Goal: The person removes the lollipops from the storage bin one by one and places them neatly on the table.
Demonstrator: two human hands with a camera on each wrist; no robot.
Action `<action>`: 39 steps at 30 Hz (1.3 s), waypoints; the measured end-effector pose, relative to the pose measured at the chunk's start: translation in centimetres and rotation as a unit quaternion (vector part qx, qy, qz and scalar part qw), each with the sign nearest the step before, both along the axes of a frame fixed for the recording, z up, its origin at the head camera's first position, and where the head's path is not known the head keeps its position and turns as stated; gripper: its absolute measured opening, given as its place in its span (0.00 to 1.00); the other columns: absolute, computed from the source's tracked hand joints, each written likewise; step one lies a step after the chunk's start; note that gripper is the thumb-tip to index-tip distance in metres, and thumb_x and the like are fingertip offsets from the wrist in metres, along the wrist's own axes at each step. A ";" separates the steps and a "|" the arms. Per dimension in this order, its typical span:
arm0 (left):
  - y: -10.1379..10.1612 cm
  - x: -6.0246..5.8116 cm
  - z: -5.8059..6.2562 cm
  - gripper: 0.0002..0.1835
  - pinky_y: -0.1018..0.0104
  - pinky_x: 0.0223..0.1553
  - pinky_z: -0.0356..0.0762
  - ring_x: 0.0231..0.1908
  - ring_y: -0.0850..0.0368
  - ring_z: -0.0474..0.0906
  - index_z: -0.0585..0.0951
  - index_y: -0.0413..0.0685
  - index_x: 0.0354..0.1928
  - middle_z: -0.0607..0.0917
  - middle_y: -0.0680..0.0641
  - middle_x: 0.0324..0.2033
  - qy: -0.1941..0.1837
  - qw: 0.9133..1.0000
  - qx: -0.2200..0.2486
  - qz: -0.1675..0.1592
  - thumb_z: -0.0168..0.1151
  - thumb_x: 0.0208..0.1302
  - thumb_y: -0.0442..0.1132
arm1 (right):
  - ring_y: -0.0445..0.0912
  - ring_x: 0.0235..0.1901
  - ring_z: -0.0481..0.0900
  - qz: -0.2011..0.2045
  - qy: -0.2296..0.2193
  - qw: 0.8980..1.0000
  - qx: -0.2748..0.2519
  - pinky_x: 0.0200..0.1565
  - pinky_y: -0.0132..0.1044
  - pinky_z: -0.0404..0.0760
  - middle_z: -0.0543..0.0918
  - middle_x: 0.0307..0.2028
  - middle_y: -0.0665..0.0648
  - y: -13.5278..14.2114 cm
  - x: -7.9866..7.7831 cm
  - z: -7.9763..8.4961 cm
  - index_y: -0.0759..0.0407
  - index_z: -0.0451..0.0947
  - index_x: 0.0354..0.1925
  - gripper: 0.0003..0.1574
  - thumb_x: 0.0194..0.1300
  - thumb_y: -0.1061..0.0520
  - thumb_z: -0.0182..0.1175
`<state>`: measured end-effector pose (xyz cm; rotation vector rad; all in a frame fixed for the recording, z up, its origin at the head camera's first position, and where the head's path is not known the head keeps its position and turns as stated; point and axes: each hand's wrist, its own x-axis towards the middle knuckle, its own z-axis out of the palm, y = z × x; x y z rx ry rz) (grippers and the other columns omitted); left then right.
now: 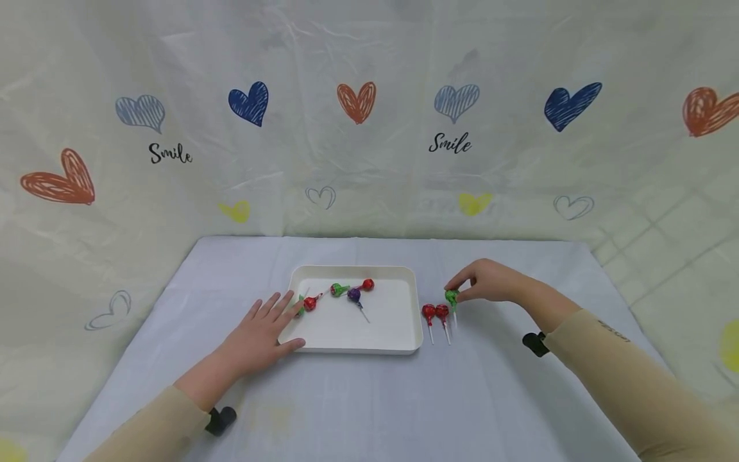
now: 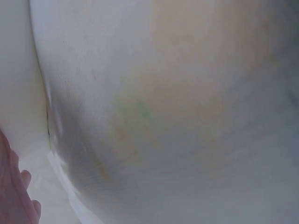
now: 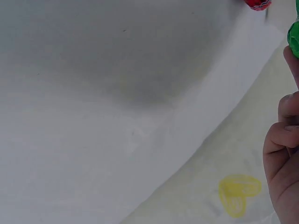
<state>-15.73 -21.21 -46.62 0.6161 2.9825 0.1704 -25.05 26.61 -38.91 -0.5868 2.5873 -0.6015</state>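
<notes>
My right hand (image 1: 491, 280) pinches a green-wrapped lollipop (image 1: 451, 296) by its head between thumb and finger, its white stick pointing down toward me. Just left of it, two red lollipops (image 1: 428, 310) lie side by side on the cloth. Fingers spread, my left hand (image 1: 256, 337) rests on the left edge of a white tray (image 1: 346, 340). Inside the tray are a purple lollipop (image 1: 354, 295), a green lollipop (image 1: 337, 290), a red lollipop (image 1: 367, 284) near the back, and another red lollipop (image 1: 310, 303). One more green lollipop (image 1: 300, 307) is partly hidden by the left fingers.
A white cloth (image 1: 369, 404) covers the table. Behind it hangs a pale curtain (image 1: 392, 167) printed with hearts and "Smile". Each wrist carries a small black camera. The left wrist view shows mostly blurred white surface with part of the hand at its edge.
</notes>
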 end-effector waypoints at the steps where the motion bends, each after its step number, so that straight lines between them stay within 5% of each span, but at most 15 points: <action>1: 0.0 0.0 0.0 0.47 0.39 0.73 0.37 0.76 0.42 0.41 0.55 0.56 0.78 0.47 0.46 0.78 -0.002 1.000 -0.001 0.001 0.47 0.65 0.74 | 0.46 0.37 0.75 -0.002 -0.001 1.000 0.001 0.35 0.38 0.78 0.86 0.47 0.47 0.3 0.2 0.0 0.47 0.87 0.50 0.17 0.62 0.55 0.69; 6: 0.0 0.1 0.2 0.47 0.39 0.73 0.37 0.76 0.41 0.41 0.55 0.56 0.78 0.47 0.46 0.78 -0.006 1.000 -0.005 0.002 0.47 0.65 0.73 | 0.47 0.38 0.76 -0.004 -0.010 1.000 -0.001 0.36 0.38 0.79 0.86 0.46 0.48 0.8 0.6 -0.3 0.49 0.87 0.50 0.17 0.62 0.56 0.69; 17: 0.1 0.1 0.2 0.52 0.40 0.73 0.38 0.77 0.42 0.41 0.54 0.57 0.78 0.46 0.47 0.79 0.001 1.000 -0.005 -0.002 0.31 0.60 0.82 | 0.48 0.49 0.81 -0.003 -0.038 0.999 0.014 0.49 0.46 0.82 0.87 0.46 0.49 1.3 0.0 -3.1 0.46 0.88 0.46 0.15 0.60 0.59 0.70; 33: 0.3 0.3 0.6 0.45 0.40 0.73 0.38 0.76 0.42 0.42 0.55 0.56 0.78 0.47 0.47 0.78 0.004 1.000 0.006 -0.003 0.49 0.67 0.71 | 0.51 0.54 0.79 -0.013 -0.020 1.000 0.009 0.53 0.50 0.81 0.86 0.48 0.48 1.4 0.2 -4.1 0.44 0.89 0.47 0.15 0.61 0.57 0.70; 39: 0.1 0.4 0.7 0.47 0.40 0.73 0.39 0.76 0.41 0.42 0.55 0.55 0.78 0.48 0.46 0.78 0.004 1.000 0.005 -0.003 0.45 0.66 0.74 | 0.47 0.48 0.79 -0.014 -0.017 1.000 -0.002 0.47 0.43 0.82 0.85 0.49 0.48 1.5 0.4 -4.2 0.44 0.88 0.47 0.15 0.61 0.57 0.70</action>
